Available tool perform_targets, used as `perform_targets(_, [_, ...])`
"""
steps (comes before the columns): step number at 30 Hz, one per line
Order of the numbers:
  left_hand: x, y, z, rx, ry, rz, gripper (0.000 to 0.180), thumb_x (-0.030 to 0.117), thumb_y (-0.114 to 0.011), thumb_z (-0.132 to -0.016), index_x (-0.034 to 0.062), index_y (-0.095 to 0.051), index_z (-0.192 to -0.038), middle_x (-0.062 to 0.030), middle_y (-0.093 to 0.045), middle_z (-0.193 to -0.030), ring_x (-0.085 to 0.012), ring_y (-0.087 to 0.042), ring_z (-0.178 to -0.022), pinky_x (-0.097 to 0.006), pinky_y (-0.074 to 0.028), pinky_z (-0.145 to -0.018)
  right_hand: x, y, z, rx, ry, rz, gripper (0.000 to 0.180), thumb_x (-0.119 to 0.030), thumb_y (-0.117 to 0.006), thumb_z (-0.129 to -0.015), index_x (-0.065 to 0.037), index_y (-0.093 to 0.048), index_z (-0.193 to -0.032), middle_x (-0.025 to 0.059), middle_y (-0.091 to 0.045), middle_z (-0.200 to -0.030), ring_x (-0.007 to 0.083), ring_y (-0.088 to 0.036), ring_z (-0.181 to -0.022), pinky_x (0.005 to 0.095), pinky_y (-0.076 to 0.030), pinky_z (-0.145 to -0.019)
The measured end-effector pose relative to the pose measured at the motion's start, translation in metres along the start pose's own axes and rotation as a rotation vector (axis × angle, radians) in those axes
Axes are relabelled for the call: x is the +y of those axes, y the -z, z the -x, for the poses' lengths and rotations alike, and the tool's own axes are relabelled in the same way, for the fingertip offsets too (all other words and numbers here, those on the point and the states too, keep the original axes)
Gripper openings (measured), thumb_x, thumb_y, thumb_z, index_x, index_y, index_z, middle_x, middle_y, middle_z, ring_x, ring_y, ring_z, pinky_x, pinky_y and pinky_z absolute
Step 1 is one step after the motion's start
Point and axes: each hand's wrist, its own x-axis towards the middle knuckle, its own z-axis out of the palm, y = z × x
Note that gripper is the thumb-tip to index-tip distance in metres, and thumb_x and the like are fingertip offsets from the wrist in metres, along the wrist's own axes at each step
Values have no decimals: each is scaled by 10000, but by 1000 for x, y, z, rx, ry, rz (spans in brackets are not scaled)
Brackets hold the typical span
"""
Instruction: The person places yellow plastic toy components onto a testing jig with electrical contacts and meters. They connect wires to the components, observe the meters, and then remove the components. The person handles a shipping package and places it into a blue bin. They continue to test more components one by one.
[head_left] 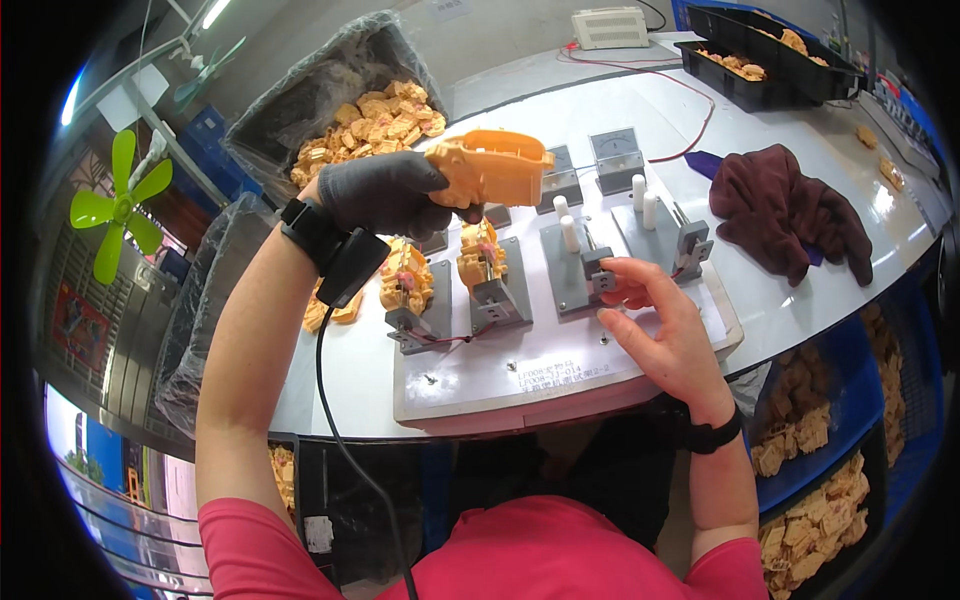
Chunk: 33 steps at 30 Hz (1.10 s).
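My left hand (pixel 385 192), in a dark grey glove, is closed on an orange-yellow plastic housing (pixel 515 168), raised above the test fixture. My bare right hand (pixel 665 325) has its fingers curved and its thumb apart. Its fingertips are at the small grey clamp block (pixel 598 272) of a fixture station that carries two white pegs (pixel 568 230) and no housing. In the two left stations sit yellow assemblies, one (pixel 405 280) at the far left and another (pixel 483 255) beside it. All stations stand on a white fixture base (pixel 560 375).
Behind lies a plastic-lined bin (pixel 290 110) of yellow parts. Panel meters (pixel 615 150) stand behind the stations. A dark maroon cloth (pixel 780 205) lies to the right. Black trays (pixel 740 85) and a white power supply (pixel 610 28) with a red wire are at the back. Blue crates (pixel 845 385) stand below right.
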Motion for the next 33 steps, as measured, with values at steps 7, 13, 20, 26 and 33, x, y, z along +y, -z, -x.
perform_targets(7, [6, -7, 2, 32, 48, 75, 486, 316, -630, -836, -11, -545, -1185, -120, -639, -971, -106, -564, -661, -232, -470, -565, -1, 0, 0, 7, -7, -11, 430, -121, -684, -859, -58, -556, -1266, 98, -627, -1111, 186, -637, -961, 311, -484, -858])
perform_targets(13, [13, -2, -7, 252, 40, -111, 323, 216, -659, -849, -19, -606, -1065, -85, -680, -933, -82, -576, -665, -212, -487, -573, 0, 2, -1, -9, -19, -92, 337, -128, -693, -862, -65, -595, -1178, 58, -629, -1002, 142, -621, -892, 277, -482, -788])
perform_targets(20, [26, -27, -38, 629, 66, -1222, 489, 208, -658, -775, 77, -532, -1229, -139, -655, -965, -228, -632, -813, -317, -515, -746, -1, 5, -3, -59, 5, -162, 241, -143, -713, -845, -67, -624, -1056, 14, -593, -838, 100, -584, -797, 248, -459, -702])
perform_targets(26, [14, -89, -70, 612, -12, -1695, 569, 170, -696, -726, 119, -505, -1260, -200, -591, -1076, -387, -637, -957, -416, -519, -821, 5, 6, -1, -23, 27, -134, 250, -145, -719, -837, -64, -623, -1053, 11, -575, -834, 101, -555, -758, 250, -454, -699])
perform_targets(33, [5, -120, -57, 509, -46, -1692, 563, 161, -688, -748, 148, -504, -1280, -188, -563, -1145, -387, -638, -976, -434, -526, -820, 6, 5, -1, -18, 55, -133, 260, -138, -719, -828, -63, -622, -1058, 11, -564, -842, 101, -537, -741, 251, -448, -708])
